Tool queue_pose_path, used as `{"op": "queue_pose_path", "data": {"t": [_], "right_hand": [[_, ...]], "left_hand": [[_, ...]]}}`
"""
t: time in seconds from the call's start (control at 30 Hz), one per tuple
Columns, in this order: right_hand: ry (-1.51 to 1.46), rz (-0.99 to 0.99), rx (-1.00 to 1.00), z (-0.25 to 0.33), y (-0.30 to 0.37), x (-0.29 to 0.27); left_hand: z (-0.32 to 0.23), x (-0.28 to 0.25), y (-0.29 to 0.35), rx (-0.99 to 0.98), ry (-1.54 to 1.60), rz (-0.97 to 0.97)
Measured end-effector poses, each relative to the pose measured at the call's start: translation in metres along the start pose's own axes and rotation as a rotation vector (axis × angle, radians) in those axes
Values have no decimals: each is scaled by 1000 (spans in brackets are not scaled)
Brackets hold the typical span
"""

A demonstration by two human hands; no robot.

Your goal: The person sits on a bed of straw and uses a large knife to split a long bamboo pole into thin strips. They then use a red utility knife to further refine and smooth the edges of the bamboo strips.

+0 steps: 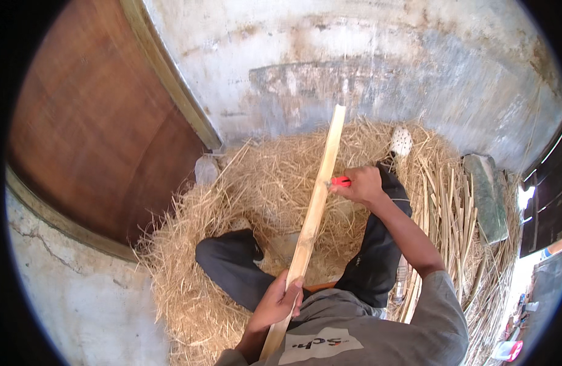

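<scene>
A long, pale split-bamboo slat [316, 210] slants from my lap up toward the wall, over the gap between my bent legs. My left hand [278, 303] is closed round its lower part, thumb on top. In my right hand [362, 184] is a small red-handled tool [341, 181], gripped with the fingers wrapped about it. Its short metal end meets the slat's right edge, a bit above the middle. Whether that end is a knife blade is too small to tell.
Straw-like shavings [189, 287] cover the ground around my legs. Thin bamboo strips [446, 213] lie in a bundle at the right, beside a greenish stone slab [487, 201]. A weathered wall [366, 73] stands ahead, and a brown door [104, 116] is at the left.
</scene>
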State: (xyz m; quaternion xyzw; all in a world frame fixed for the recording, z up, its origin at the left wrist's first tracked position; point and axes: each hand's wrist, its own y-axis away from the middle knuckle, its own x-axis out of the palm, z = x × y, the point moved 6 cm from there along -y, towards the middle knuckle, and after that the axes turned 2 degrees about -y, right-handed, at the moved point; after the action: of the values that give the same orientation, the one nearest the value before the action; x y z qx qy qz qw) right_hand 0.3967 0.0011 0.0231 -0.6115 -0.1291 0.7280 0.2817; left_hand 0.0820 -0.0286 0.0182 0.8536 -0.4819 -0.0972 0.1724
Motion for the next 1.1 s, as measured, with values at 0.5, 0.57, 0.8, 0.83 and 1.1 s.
{"op": "queue_pose_path", "data": {"t": [0.5,0.57,0.8,0.83,1.1], "right_hand": [[167,-214,866,-237,-43,-25],[13,-184,817,-224,-39,-25],[-789,-92,509,-39,33,9],[-884,-125,437,-9,38,7],[-1218,-1,592,51,42,34]], "left_hand": [[8,19,11,-23,3,176],[5,21,17,-18,36,170],[-8,-8,-20,56,23,48],[-11,-7,-23,47,12,52],[14,-8,-38,101,85,43]]}}
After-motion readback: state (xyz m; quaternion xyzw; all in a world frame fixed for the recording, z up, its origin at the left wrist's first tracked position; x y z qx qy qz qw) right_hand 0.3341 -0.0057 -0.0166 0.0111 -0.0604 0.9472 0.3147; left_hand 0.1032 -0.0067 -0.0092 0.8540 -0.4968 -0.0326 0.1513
